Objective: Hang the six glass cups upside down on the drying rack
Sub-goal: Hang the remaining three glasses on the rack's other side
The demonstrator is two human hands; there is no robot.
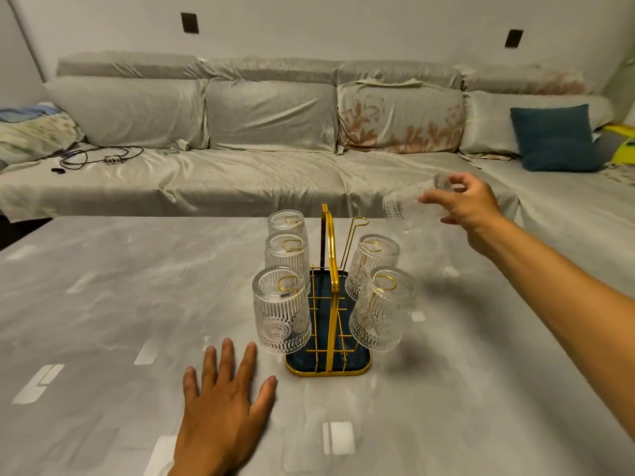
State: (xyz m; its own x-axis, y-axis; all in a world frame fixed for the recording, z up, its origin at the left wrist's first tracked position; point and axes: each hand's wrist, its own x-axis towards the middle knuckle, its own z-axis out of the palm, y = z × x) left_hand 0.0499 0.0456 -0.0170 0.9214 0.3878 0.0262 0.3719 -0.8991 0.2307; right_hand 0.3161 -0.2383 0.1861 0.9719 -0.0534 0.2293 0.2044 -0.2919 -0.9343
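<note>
Closest in, the left hand [226,400] lies flat on the grey marbled table [103,304], palm down, fingers spread wide and holding nothing, bright rectangles of reflected light scattered on the glossy top around it. Just beyond its fingertips and a little to their right stands the gold wire drying rack [329,304] on its dark blue tray, and five ribbed glass cups [281,310] hang on it mouth down, three on the side nearer the left hand, two on the other. One gold prong [355,235] at the back right stands bare. Further out, the right hand [464,204] is raised above the table's far edge, fingers curled around the base of the sixth glass cup [409,201], which lies tilted on its side in the air, mouth pointing away from the palm toward the rack, blurred. Behind that hand runs a long sofa [268,159] under a shiny pale cover, a teal cushion [555,139] to the right, a black cable [99,156] far left, two dark wall plates [189,23] above.
</note>
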